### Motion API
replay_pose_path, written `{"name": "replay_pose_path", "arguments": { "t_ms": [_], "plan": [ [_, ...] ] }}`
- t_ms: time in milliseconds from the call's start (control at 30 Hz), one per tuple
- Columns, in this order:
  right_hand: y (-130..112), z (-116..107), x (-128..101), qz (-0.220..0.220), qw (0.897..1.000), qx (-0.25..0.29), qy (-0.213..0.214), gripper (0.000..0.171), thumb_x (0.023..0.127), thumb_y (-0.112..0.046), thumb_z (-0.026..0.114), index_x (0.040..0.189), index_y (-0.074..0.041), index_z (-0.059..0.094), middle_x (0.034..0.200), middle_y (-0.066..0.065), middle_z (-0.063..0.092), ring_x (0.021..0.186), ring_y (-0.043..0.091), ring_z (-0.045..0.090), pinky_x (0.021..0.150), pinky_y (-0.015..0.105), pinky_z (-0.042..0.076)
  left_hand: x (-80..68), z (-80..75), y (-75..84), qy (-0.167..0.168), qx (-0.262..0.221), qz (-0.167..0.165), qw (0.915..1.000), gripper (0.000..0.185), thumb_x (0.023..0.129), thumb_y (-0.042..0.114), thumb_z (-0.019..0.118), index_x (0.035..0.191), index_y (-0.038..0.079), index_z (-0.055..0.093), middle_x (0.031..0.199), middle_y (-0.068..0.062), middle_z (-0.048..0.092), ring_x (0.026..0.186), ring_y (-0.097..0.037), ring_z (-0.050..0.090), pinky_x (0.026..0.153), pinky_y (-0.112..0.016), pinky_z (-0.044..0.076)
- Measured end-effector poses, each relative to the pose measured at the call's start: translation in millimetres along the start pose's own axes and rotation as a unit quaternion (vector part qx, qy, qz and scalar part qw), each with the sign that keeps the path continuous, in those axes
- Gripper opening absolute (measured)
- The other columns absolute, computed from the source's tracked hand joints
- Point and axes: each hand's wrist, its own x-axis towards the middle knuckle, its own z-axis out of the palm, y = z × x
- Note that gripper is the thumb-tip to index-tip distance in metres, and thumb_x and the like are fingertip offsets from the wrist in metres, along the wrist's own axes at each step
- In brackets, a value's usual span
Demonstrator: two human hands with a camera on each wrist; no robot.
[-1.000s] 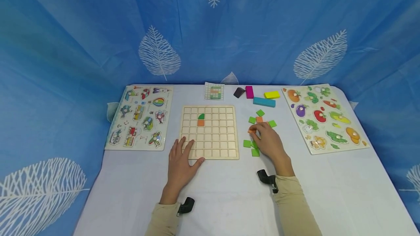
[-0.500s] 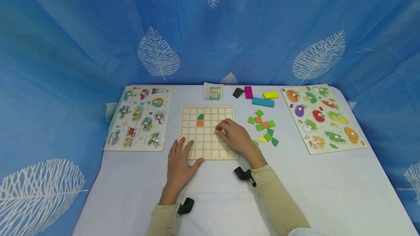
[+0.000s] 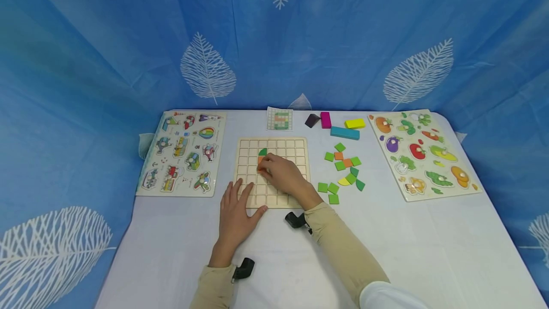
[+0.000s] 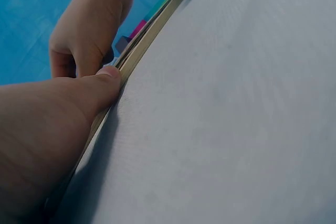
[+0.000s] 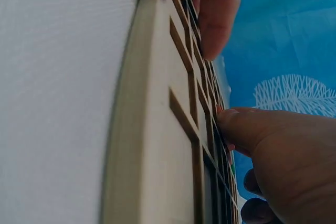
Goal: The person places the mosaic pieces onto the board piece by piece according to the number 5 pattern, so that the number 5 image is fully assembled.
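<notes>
Right hand (image 3: 283, 175) low over the wooden grid board (image 3: 296, 149), fingertips (image 5: 231, 124) squeezed together on what looks like a small orange tile, mostly hidden under them. Tips down on a square toward 11 o'clock of the board's middle. Left hand (image 3: 236, 216) flat and spread at the board's 7 o'clock corner, thumb (image 4: 107, 77) on the near edge, holding the board down.

Looks like the putting-in step: tile right at the board, not seen lying flat in a square. Next move calls for lining the tile up square with the little walls, pushing it down flat, then letting go gently so nothing pops out.

In the board, only two pieces to see: a green quarter-round (image 3: 263, 151) and just under it, at its 6 o'clock, an orange square (image 3: 259, 159), right beside the fingertips. All other squares in view bare wood.

At 3 o'clock of the board, loose tiles (image 3: 343, 163) scattered on the white table (image 3: 429, 252), green and orange, one yellow. At 12 o'clock, a small pattern card (image 3: 279, 119). At 1 o'clock, four long blocks (image 3: 345, 132). Far at 9 o'clock a vehicle puzzle (image 3: 182, 154), far at 3 o'clock a vegetable puzzle (image 3: 422, 154), both full of pieces.
</notes>
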Motion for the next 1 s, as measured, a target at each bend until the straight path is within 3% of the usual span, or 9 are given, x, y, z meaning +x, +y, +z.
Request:
{"name": "replay_pose_path", "arguments": {
  "t_ms": [167,433,700,867,1000],
  "plan": [
    [-0.8,2.1,-0.3,-0.01,1.0,-0.009,0.002,0.019,0.1,-0.03,0.067,0.113,-0.022,0.078,0.117,-0.004,0.07,0.105,0.014,0.07,0.087,0.034,0.06,-1.0,-0.6,0.4,-0.004,0.0,-0.006,1.0,0.076,0.088,0.052,0.075,0.15,0.014,0.05,0.163,-0.019,0.032,0.155,-0.044,0.02,0.122,-0.065,0.021],
    [3.1,0.1,-8.2,-0.003,1.0,-0.012,0.004,0.021,0.1,-0.03,0.067,0.117,-0.024,0.078,0.121,-0.005,0.071,0.111,0.015,0.069,0.09,0.035,0.06,-0.2,1.7,2.6,0.018,-0.002,0.01,0.9998,0.076,0.086,0.048,0.078,0.147,0.012,0.053,0.16,-0.021,0.035,0.152,-0.047,0.024,0.119,-0.067,0.024],
    [9.6,-5.5,-23.6,0.007,1.0,-0.026,0.013,0.019,0.1,-0.03,0.067,0.113,-0.024,0.079,0.119,-0.007,0.072,0.111,0.015,0.069,0.088,0.036,0.06,-0.5,0.5,5.4,-0.002,-0.004,-0.003,1.0,0.076,0.087,0.05,0.076,0.149,0.013,0.051,0.163,-0.02,0.032,0.154,-0.045,0.02,0.122,-0.065,0.021],
    [29.1,-24.0,-43.8,0.047,0.998,-0.028,0.024,0.019,0.099,-0.028,0.068,0.112,-0.019,0.078,0.121,-0.003,0.071,0.115,0.019,0.067,0.092,0.04,0.059,-0.3,1.4,4.2,0.004,-0.006,0.0,1.0,0.077,0.087,0.05,0.077,0.148,0.012,0.052,0.162,-0.021,0.033,0.153,-0.046,0.021,0.121,-0.066,0.022],
    [58.4,-44.3,-67.6,0.106,0.993,-0.019,0.043,0.019,0.099,-0.024,0.068,0.113,-0.014,0.077,0.121,0.002,0.071,0.115,0.025,0.066,0.093,0.043,0.058,0.1,0.0,2.7,-0.004,-0.005,-0.008,1.0,0.077,0.087,0.05,0.076,0.15,0.013,0.05,0.163,-0.02,0.031,0.154,-0.045,0.019,0.122,-0.065,0.02]
  ]
}}
